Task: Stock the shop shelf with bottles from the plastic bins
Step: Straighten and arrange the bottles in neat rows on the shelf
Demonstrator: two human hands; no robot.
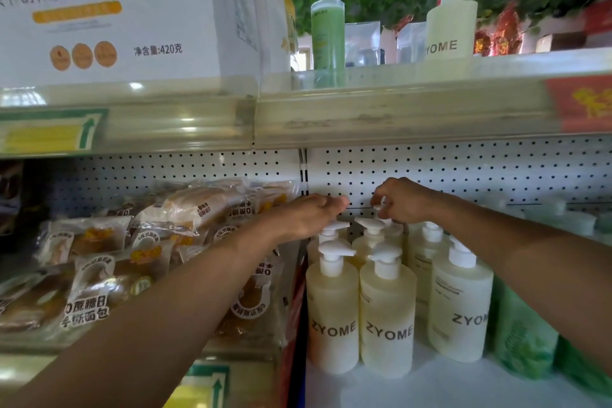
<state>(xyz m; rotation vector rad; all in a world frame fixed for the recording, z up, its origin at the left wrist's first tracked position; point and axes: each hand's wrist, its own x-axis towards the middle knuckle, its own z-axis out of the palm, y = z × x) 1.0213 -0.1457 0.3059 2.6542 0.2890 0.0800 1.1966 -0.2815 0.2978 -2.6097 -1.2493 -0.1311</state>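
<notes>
— Two hands are over the back row of ZYOME pump bottles; which one has the bottle?

— By my reading, the right hand (402, 200). Its fingers are curled down and pinch the white pump head of the rear pump bottle (394, 232), which stands upright on the white shelf (447, 381) close to the pegboard back panel (463, 172), behind the front two ZYOME bottles (387, 318).

— And the left?

— The left hand (318, 214) lies flat, fingers straight, holding nothing, hovering just above the pump of the back-left bottle (331, 232). Whether it touches that pump I cannot tell.

— So what does the next move turn on?

— The held bottle hangs straight below the right grip, long axis vertical, spout seeming to point left toward the neighbour's pump (371, 225). I judge the right hand need only settle or turn it; the left is nearer the adjacent column. No bins are in view.
</notes>
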